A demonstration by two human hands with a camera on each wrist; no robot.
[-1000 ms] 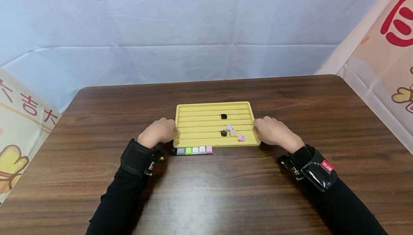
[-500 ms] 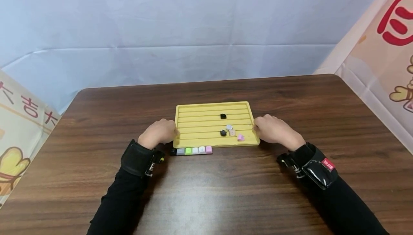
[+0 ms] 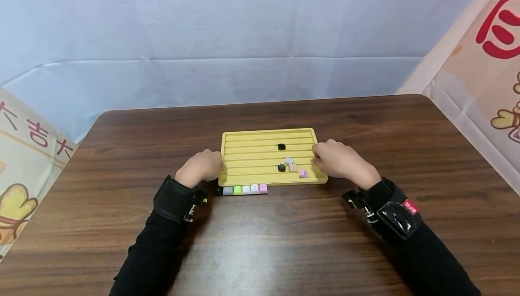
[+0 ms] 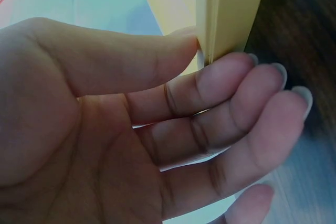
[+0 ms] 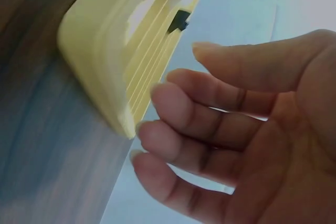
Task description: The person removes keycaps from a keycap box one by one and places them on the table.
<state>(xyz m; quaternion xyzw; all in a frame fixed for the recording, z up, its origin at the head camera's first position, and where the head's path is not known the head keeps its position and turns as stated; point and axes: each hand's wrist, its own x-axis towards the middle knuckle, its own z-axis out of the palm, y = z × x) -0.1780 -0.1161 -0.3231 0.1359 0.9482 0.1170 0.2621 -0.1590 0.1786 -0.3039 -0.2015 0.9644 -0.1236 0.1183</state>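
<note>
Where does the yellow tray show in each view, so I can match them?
Head: yellow tray just below centre.
Left wrist: yellow tray at the top, right of centre, pinched by the left hand.
Right wrist: yellow tray at upper left.
Shared landmark: dark wooden tabletop.

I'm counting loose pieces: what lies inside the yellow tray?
In the yellow tray: a farther black piece, a nearer black piece, a white piece, a beige piece and a pink piece. The right hand covers part of its right edge in the head view.
</note>
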